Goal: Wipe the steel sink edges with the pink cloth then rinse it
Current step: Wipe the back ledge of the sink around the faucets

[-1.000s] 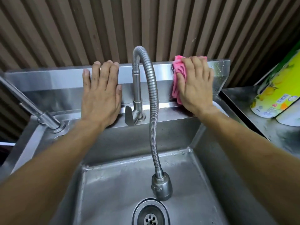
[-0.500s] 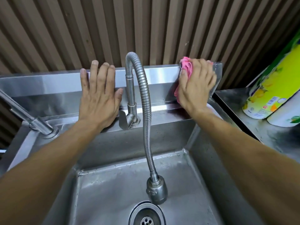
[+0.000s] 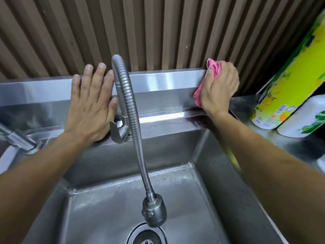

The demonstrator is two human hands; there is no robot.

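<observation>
I'm mid-wipe: my right hand (image 3: 219, 88) grips the pink cloth (image 3: 213, 67) at the sink (image 3: 167, 80) backsplash's right end; left hand (image 3: 91, 103) flat, bracing. Remaining edges next, I judge.

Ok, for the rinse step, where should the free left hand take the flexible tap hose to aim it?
Probably low down, on the smooth neck just above the spray head, coming from the left with the left hand, which lies flat on the backsplash. The ribbed hose arches forward and hangs free over the basin, so nothing blocks that side; the right hand holds the pink cloth.
</observation>
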